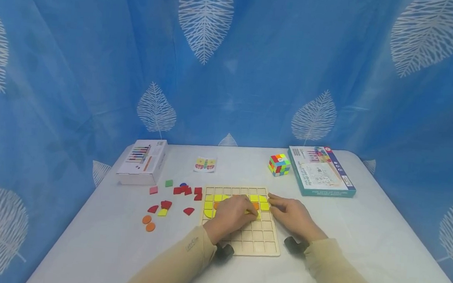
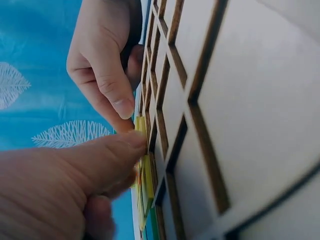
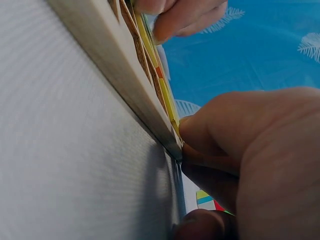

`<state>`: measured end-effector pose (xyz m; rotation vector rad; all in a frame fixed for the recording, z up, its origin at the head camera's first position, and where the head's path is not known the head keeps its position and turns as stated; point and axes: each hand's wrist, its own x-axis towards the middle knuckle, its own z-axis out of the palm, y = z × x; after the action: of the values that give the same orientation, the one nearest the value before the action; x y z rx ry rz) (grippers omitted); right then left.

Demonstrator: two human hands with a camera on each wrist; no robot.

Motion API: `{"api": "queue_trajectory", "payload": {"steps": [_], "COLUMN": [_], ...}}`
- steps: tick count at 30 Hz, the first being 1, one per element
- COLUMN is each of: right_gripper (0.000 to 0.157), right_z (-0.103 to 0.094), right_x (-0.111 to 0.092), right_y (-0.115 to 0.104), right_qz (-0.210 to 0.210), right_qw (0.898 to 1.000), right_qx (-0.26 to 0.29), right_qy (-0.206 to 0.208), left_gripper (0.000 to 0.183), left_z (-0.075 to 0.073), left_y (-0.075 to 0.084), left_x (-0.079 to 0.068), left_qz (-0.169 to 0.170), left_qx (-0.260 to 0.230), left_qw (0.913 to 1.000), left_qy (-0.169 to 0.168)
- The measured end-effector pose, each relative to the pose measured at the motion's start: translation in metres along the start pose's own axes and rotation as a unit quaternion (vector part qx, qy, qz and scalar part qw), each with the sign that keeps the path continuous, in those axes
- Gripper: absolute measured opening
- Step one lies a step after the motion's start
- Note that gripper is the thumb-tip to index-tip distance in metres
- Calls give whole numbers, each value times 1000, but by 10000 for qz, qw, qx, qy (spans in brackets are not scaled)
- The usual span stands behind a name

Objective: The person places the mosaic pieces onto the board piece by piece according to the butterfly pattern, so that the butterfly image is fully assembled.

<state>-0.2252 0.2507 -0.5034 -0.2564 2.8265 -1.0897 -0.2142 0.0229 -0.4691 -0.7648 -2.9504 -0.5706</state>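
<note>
Yellow pieces (image 1: pixel 208 213) sit in the upper rows of a pale wooden grid board (image 1: pixel 258 236), with orange ones (image 1: pixel 255 206) set among them. The board lies on the white surface (image 1: pixel 365 243) beneath and between the two hands, its lower cells showing bare wood.

The left hand (image 1: pixel 232 214) reaches over the board, its grip narrowed to a pinch: thumb and finger come close together on a small yellow piece (image 2: pixel 148 180), low against the grid. The thumb covers part of that piece, so how firmly it is held cannot be told.

The right hand (image 1: pixel 294 214) is at the board's right edge. Its grip is loose, fingers extended and slightly bent, with the thumb and a fingertip touching the rim beside the yellow row and lifting nothing.

Loose red pieces (image 1: pixel 188 211) lie to the board's left, near two orange discs (image 1: pixel 150 227). Beyond the board are a picture card (image 1: pixel 205 165) and a colourful puzzle cube (image 1: pixel 279 165). A white box (image 1: pixel 139 166) stands at the far left, and a teal-edged box (image 1: pixel 323 174) lies at the far right.
</note>
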Motion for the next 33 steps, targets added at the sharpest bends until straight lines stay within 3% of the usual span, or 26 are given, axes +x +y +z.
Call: {"api": "queue_trajectory", "payload": {"steps": [4, 8, 11, 14, 16, 18, 22, 26, 29, 33], "right_gripper": [44, 45, 47, 48, 49, 49, 48, 49, 48, 48], "right_z": [-1, 3, 3, 1, 0, 1, 0, 0, 0, 1], "right_x": [0, 1, 1, 1, 1, 1, 0, 1, 1, 1], "right_y": [0, -1, -2, -2, -1, 0, -1, -2, -2, 0], "right_qz": [-77, -58, 93, 159, 169, 162, 171, 142, 154, 157], "right_qw": [10000, 10000, 9999, 9998, 9998, 9998, 9997, 9999, 9998, 9998], "right_qx": [6, -22, -18, -58, -95, -127, -148, -68, -36, -58], "right_qy": [27, 16, -48, -76, -75, -66, -42, -71, -86, -53], "left_gripper": [17, 24, 30, 35, 40, 44, 42, 33, 29, 26], "left_z": [-15, -41, -61, -75, -80, -81, -76, -71, -65, -58], "left_y": [-2, -19, -48, -86, -110, -129, -145, -145, -141, -136], "left_x": [-12, -38, -61, -84, -98, -109, -116, -116, -114, -110], "left_qz": [-179, -944, -1868, -2867, -3355, -3603, -3568, -3426, -3067, -2262], "left_qx": [-254, -428, -385, -127, 87, 146, 23, -89, -293, -581], "left_qw": [9992, 9926, 9782, 9553, 9408, 9323, 9338, 9386, 9508, 9721], "left_qy": [264, 636, 821, 704, 468, 289, 268, 393, 320, 224]}}
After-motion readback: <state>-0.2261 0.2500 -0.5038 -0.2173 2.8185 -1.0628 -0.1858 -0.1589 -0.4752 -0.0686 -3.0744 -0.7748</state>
